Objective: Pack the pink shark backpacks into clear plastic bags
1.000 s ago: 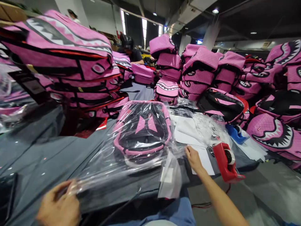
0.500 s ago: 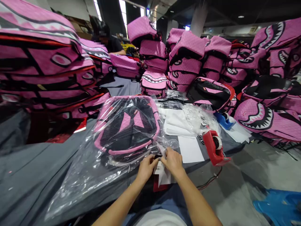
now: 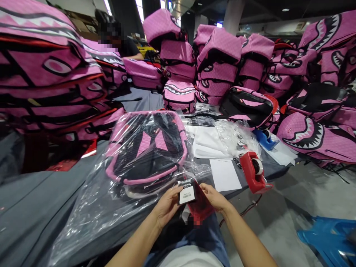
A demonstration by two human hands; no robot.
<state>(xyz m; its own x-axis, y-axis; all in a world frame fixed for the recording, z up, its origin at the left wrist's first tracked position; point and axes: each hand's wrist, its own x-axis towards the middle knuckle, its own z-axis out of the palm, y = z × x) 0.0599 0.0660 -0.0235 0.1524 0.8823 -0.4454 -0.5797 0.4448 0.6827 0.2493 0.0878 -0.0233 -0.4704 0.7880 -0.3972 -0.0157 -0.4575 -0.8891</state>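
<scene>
My left hand (image 3: 168,205) is closed on a black hang tag (image 3: 187,192) that carries a white barcode label. Between the fingers of my right hand (image 3: 215,198) is the edge of a dark red translucent sheet or pouch (image 3: 200,206), which hangs beside the tag over my lap. Just beyond my hands lies a pink and black backpack (image 3: 147,148) inside a clear plastic bag (image 3: 91,207), its straps side up. The bag's loose end spreads over the table's near edge.
A red tape dispenser (image 3: 252,174), a blue tape dispenser (image 3: 265,139) and white paper sheets (image 3: 224,174) lie to the right. Stacked pink backpacks (image 3: 218,63) line the back and the left. Another person (image 3: 118,40) is at the back left. A blue plastic stool (image 3: 328,237) stands low at right.
The pale folded sheet at my right fingers no longer shows there; that hand now holds the red sheet. My left hand now shows the tag's label facing up. The view has shifted slightly.
</scene>
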